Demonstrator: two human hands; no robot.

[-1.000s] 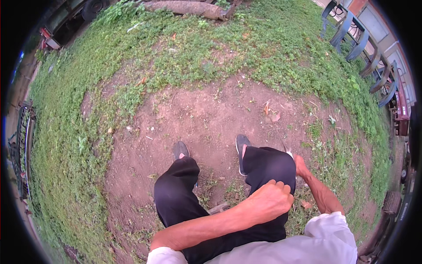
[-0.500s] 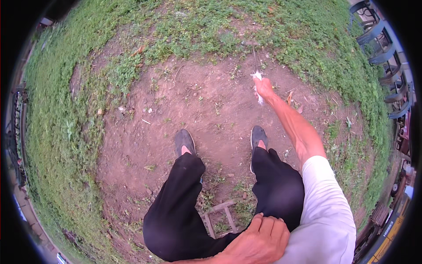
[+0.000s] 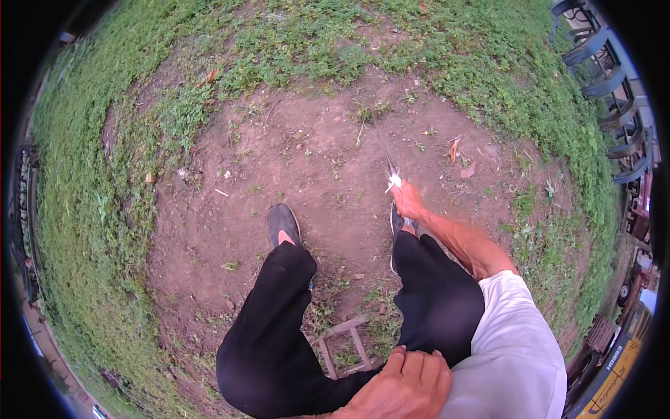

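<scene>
Standing on a bare dirt patch (image 3: 314, 160) ringed by grass (image 3: 105, 230), you have your right hand (image 3: 407, 201) stretched down and forward, closed around the near end of a thin stick (image 3: 382, 150). A small white tuft (image 3: 393, 181) shows just above your knuckles, where the stick leaves your fist; what it is cannot be told. The stick is dark and slender, running from your hand away over the soil toward the far grass, and its far end fades out against the ground.

Your left hand (image 3: 408, 384) rests low, fingers curled loosely against your dark trousers (image 3: 279, 335), holding nothing that shows.

No packages or labels lie on the ground. At the lower right edge sits a yellow strip (image 3: 614, 380) with dark lettering, beside dark metal frames (image 3: 614, 105) along the right rim. A small wooden frame (image 3: 345, 346) lies on the soil between your legs, and your dark shoes (image 3: 283, 225) are planted on the dirt.
</scene>
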